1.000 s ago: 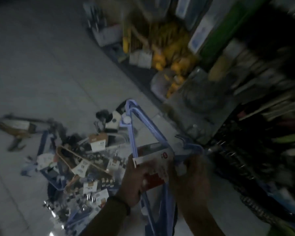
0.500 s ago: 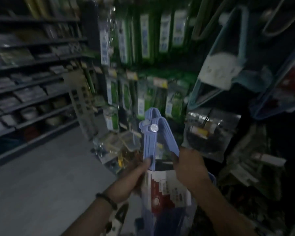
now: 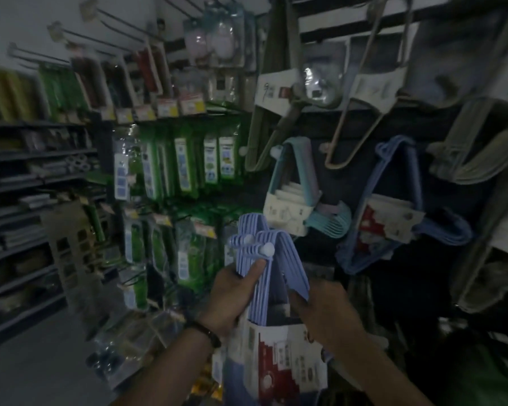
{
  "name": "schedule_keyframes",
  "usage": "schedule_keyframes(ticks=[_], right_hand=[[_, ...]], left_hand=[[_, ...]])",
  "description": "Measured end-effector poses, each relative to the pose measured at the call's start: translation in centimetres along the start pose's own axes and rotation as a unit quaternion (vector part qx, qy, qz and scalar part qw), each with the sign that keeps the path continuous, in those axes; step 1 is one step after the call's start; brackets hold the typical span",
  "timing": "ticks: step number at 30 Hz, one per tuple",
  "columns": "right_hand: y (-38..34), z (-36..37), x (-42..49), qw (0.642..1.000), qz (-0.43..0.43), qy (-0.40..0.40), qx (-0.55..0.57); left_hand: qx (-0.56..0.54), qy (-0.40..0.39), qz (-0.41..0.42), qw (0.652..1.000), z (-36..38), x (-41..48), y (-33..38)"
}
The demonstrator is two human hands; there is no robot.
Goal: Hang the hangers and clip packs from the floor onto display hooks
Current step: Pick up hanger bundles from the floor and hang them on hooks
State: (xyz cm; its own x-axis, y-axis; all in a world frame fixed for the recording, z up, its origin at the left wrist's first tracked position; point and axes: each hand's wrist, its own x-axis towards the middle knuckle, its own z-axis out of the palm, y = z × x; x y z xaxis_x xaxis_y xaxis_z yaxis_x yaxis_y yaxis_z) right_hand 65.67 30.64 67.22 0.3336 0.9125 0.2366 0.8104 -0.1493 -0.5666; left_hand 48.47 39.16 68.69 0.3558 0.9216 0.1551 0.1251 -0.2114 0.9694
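The blue hanger pack [image 3: 279, 238] now rides higher than before. Our left hand [image 3: 232, 293] and right hand [image 3: 326, 313] both grip it, long axis upright; the matching hung pack [image 3: 393, 206] lies up-right, nearer the right hand.

so I've got this bundle of lilac-blue plastic hangers [image 3: 264, 238] up in front of me, stood on end with the narrow top pointing up; two white round studs [image 3: 268, 249] stick out near that top; lower down a red-and-white card sleeve [image 3: 279, 356] wraps round the whole stack; my left hand [image 3: 232, 294] grips the left side with the thumb pressed just under a stud, my right hand [image 3: 326, 315] holds the right arm of the stack; it's dim so I can't read the card; a matching blue pack with the same sleeve [image 3: 393, 206] hangs on the wall up to the right, well apart from mine
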Motion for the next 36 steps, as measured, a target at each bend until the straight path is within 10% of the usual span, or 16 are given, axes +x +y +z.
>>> schedule_keyframes(ticks=[19,30,36], right_hand=[[5.8,-10.4,-0.9,0.994,0.065,0.084,-0.001],[5.8,-11.5,0.2,0.956,0.028,0.217,0.196],[6.7,-15.4,1.0,0.977,0.047,0.203,0.053]], left_hand=[[-0.050,-0.222,0.049,0.972,10.4,6.2,4.6],[-0.103,-0.255,0.098,0.957,12.5,6.1,2.5],[-0.058,-0.193,0.095,0.975,12.0,9.2,3.5]])
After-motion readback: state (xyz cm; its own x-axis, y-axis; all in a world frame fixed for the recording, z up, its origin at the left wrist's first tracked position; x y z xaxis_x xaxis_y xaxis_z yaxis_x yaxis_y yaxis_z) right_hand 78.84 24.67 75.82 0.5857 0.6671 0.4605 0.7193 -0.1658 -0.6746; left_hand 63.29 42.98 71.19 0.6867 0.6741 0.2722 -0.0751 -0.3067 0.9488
